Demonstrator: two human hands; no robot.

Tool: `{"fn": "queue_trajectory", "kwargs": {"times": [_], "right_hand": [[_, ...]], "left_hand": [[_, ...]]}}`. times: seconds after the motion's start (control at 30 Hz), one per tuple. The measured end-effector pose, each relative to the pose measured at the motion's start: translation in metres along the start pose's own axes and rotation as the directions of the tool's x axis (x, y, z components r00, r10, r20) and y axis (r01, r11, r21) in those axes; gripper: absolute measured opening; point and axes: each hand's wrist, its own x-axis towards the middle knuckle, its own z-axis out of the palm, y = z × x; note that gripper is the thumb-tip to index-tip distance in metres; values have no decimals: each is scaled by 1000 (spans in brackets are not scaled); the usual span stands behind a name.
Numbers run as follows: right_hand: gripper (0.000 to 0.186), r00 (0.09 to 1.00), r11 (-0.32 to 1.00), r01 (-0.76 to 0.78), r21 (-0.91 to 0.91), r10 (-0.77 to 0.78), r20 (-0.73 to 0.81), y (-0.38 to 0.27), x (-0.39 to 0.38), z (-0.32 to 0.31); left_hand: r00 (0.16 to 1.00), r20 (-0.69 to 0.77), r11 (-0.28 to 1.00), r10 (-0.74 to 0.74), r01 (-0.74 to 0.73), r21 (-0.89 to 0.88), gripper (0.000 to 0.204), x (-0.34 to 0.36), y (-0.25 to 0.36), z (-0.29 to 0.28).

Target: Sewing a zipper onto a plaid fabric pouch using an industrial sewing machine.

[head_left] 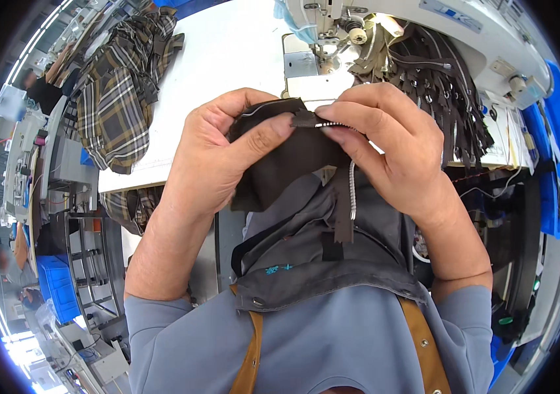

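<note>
Both my hands are raised over my lap at the table's near edge. My left hand (234, 141) pinches a dark brown fabric piece (286, 157), thumb on top and fingers behind it. Between thumb and fingers, my right hand (385, 134) grips a dark zipper (344, 200) with pale metal teeth. One end of the zipper tape meets the fabric's upper edge at my left thumb tip. Its other end hangs down below my right fingers. Part of the fabric is hidden behind my left hand.
Ahead stands a white sewing machine (490, 39), its needle area lit. Many dark zippers (434, 85) lie heaped on its right. Plaid fabric pieces (115, 98) are piled on the white table (217, 49) at left. Blue bins (559, 144) flank the right side; a grey apron (319, 276) covers my lap.
</note>
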Motion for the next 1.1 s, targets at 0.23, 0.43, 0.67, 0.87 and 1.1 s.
{"fn": "queue_trajectory", "kwargs": {"times": [0.23, 0.43, 0.67, 0.87, 1.1], "right_hand": [[16, 994, 994, -43, 98, 53, -98, -7, 1, -3], [10, 876, 783, -392, 482, 479, -65, -20, 2, 8], [9, 888, 744, -460, 485, 390, 243, -12, 7, -11], [11, 700, 451, -713, 537, 503, 507, -9, 18, -16], [14, 702, 434, -694, 574, 584, 408, -8, 15, 1]], "left_hand": [[984, -56, 975, 167, -157, 155, 15, -10, -3, 17], [431, 613, -330, 663, -566, 755, 18, -15, 1, 20], [795, 196, 431, 574, -497, 753, 18, -15, 15, 7], [930, 74, 853, 361, -361, 376, 15, -6, 12, 2], [822, 169, 525, 544, -490, 695, 20, 0, 14, -4]]}}
